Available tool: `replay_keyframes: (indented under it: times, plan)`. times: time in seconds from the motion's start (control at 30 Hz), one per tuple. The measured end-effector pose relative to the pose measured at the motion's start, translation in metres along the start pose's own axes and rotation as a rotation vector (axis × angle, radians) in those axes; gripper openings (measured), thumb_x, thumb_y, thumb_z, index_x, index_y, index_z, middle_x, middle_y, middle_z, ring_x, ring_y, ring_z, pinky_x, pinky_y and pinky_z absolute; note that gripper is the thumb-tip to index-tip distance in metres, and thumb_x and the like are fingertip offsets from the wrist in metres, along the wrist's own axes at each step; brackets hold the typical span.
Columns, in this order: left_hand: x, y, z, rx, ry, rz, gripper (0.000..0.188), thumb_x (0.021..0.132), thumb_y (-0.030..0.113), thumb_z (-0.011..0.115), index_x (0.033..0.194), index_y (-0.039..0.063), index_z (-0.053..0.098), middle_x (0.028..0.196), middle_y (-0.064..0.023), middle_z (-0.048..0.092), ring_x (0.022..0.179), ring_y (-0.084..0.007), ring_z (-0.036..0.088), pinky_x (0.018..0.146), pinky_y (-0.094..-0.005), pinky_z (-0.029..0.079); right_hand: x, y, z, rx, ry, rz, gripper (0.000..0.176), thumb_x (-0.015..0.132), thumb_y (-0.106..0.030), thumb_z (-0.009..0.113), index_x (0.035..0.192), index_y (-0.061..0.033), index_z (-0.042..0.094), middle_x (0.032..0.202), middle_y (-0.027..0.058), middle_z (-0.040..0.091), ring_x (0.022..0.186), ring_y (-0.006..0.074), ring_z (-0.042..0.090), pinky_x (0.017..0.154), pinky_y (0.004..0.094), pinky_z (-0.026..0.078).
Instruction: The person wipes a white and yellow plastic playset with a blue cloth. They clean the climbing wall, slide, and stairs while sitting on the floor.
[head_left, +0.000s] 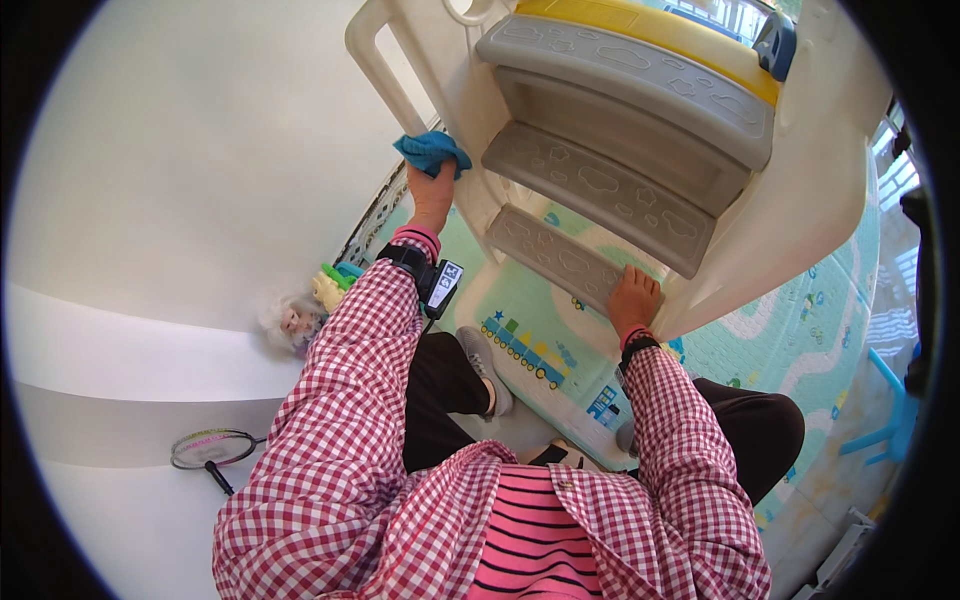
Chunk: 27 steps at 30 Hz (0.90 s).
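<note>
My left hand (431, 193) holds a crumpled blue cloth (430, 152) against the cream plastic side panel (463, 112) of a children's play climber, low on its left side by the long handrail opening. Much of that hand's palm and fingers is hidden by the cloth. My right hand (634, 300) grips the right end of the lowest grey step (559, 251), its fingers over the step's surface. Above it are the middle step (600, 184) and the top step (630, 60), both grey with raised cloud and star outlines. A yellow platform edge (652, 26) tops the climber.
A patterned foam play mat (517, 315) lies under the climber. Beside the wall at left are a white-haired doll (296, 321) and a green toy (337, 276). Badminton rackets (214, 448) lie lower left. A blue plastic stool (896, 420) stands at far right.
</note>
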<state>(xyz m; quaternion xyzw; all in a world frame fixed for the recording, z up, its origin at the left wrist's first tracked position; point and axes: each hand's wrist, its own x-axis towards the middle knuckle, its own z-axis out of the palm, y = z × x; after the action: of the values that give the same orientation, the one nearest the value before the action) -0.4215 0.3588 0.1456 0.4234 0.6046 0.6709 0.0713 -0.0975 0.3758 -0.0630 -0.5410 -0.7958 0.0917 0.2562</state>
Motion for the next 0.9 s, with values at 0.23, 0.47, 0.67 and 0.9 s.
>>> replay_keyframes:
  times: [0.23,0.47,0.67,0.9]
  plan:
    - [0.003,0.006,-0.016,0.172,-0.09,-0.192,0.036,0.069,0.001,0.071,0.102,0.003,0.059,0.094,-0.0076,0.065,0.085,-0.0179,0.064,0.076,-0.0308,0.052,0.002,0.001,-0.006,-0.072,-0.012,-0.008,0.03,0.083,-0.015,0.048,0.11,-0.0045,0.055,0.108,0.01,0.058,0.103,0.027,0.05,0.094,0.0403,0.032]
    - [0.069,0.107,0.008,0.1,0.006,0.37,0.031,0.072,0.008,0.07,0.1,0.001,0.058,0.089,-0.0079,0.065,0.079,-0.017,0.061,0.072,-0.0295,0.049,0.003,0.002,-0.004,-0.109,-0.001,-0.01,0.03,0.085,-0.02,0.049,0.111,-0.0066,0.056,0.11,0.0103,0.059,0.104,0.0266,0.051,0.092,0.0399,0.033]
    - [0.036,0.051,0.009,0.07,0.047,0.461,0.025,0.08,0.009,0.063,0.103,0.003,0.055,0.094,-0.006,0.062,0.088,-0.0167,0.058,0.081,-0.0306,0.046,0.005,0.002,-0.006,-0.142,0.004,-0.006,0.03,0.085,-0.021,0.049,0.111,-0.0073,0.056,0.109,0.0102,0.06,0.105,0.0263,0.052,0.092,0.0393,0.034]
    - [-0.051,-0.041,0.004,0.107,0.074,-0.002,0.048,0.076,0.01,0.068,0.115,0.006,0.04,0.092,-0.0138,0.061,0.084,-0.0298,0.062,0.074,-0.0368,0.048,0.003,0.002,-0.01,-0.162,-0.006,-0.043,0.03,0.085,-0.02,0.048,0.11,-0.006,0.056,0.11,0.0102,0.059,0.104,0.0261,0.053,0.091,0.0399,0.035]
